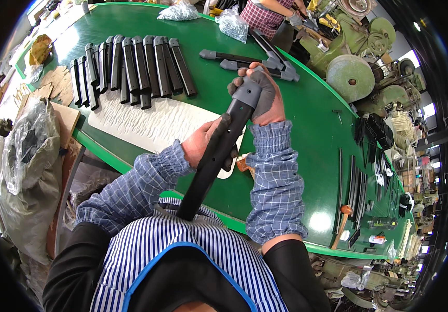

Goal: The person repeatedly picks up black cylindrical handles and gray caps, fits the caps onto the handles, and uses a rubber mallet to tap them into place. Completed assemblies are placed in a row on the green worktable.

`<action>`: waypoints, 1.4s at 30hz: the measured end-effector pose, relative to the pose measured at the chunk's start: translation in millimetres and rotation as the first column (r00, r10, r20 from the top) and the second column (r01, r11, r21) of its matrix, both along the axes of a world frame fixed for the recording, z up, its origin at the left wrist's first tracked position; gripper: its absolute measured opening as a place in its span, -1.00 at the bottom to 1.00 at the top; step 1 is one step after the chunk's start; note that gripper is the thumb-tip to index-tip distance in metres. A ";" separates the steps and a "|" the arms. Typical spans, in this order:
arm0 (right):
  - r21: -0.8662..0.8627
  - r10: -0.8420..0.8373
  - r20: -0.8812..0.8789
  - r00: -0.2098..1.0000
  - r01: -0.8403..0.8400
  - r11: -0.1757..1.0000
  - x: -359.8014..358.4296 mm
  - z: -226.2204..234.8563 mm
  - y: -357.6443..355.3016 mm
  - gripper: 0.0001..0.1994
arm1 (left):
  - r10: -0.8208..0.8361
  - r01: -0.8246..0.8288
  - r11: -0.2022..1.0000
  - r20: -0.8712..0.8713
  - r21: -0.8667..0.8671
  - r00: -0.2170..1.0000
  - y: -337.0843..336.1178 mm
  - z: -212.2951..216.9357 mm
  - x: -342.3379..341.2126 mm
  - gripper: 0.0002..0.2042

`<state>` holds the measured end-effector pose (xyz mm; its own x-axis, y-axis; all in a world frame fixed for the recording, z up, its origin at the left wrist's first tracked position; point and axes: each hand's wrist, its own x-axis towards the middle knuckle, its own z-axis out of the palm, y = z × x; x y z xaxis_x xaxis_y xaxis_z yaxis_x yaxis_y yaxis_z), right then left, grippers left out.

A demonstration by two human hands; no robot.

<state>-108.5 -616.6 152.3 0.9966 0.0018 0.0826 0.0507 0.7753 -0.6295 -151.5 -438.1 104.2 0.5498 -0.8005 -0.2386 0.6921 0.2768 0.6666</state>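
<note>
A long black tube (214, 156) with a grey end cap (248, 93) slants from my striped apron up over the green table. My left hand (208, 141), in a dark-palmed glove that leaves part of it bare, is wrapped round the tube's middle. At the capped end, my right hand (268, 93) is closed over the grey cap, its fingers curled round the top. A white pad (141, 120) lies under the tube and my left wrist. Just below my left hand, a small orange-brown piece (245, 164) rests on the table, partly hidden.
Several capped black tubes (146, 67) stand in a row at the far left. More joined tubes (255, 61) lie beyond my right hand. A mallet (342, 226) and black strips (358, 192) are at the right. Clear bags (233, 25) sit near a co-worker (268, 15); green machines (351, 76) stand beyond.
</note>
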 end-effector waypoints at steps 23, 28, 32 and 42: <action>-0.269 -0.160 0.039 0.986 0.165 0.949 -28.6 -46.3 34.4 -0.64 | 0.170 -0.243 0.962 0.416 0.128 0.893 19.7 -44.6 -26.4 -0.51; -0.851 -0.258 0.108 0.960 0.224 0.474 -117.5 -88.1 59.5 -0.68 | 0.449 -0.461 0.887 0.172 0.039 0.877 79.4 -18.8 -8.2 -0.44; -0.965 -0.326 0.159 0.932 0.077 -0.250 -210.6 -165.2 10.2 -0.66 | 0.574 -0.824 0.533 0.632 0.194 0.520 245.1 -21.2 39.7 -0.59; -0.698 -0.682 0.071 0.727 -0.452 -0.555 -297.0 -264.2 -53.4 -0.31 | 0.578 -0.998 -0.058 0.815 -0.022 -0.052 502.1 -0.1 160.1 -0.63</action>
<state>-405.5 -670.0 -111.9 0.7668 -0.6418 0.0109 -0.6385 -0.7644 -0.0895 8.6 64.0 104.1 0.7622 0.5584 0.3275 -0.2891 -0.1591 0.9440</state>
